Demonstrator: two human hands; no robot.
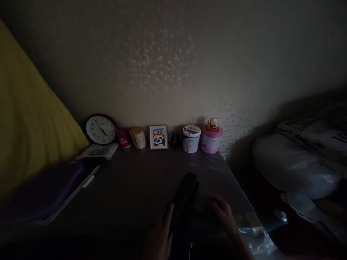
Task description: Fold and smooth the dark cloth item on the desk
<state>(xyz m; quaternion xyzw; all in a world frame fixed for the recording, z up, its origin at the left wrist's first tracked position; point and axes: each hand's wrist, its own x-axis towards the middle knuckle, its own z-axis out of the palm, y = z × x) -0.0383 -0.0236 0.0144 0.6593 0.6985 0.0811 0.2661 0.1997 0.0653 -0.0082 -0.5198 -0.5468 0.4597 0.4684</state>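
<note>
In the dim head view, a long black object with a rounded far end (187, 186) is held at a slant above the desk near its front edge. My left hand (162, 231) is closed around its lower left side, the thumb or a finger lying along it. To the right of it is my right hand (223, 215), fingers bent and pressed together towards the black object. Whatever lies between those fingertips is lost in the dark. The lower end of the black object is also too dark to make out.
Along the wall stand a round clock (101, 129), a red can (123, 138), a yellow tub (138, 138), a framed panda picture (158, 137), a white tub (191, 139) and a pink tub (211, 141) topped by a cat figurine (213, 122). A purple case (51, 187) lies left.
</note>
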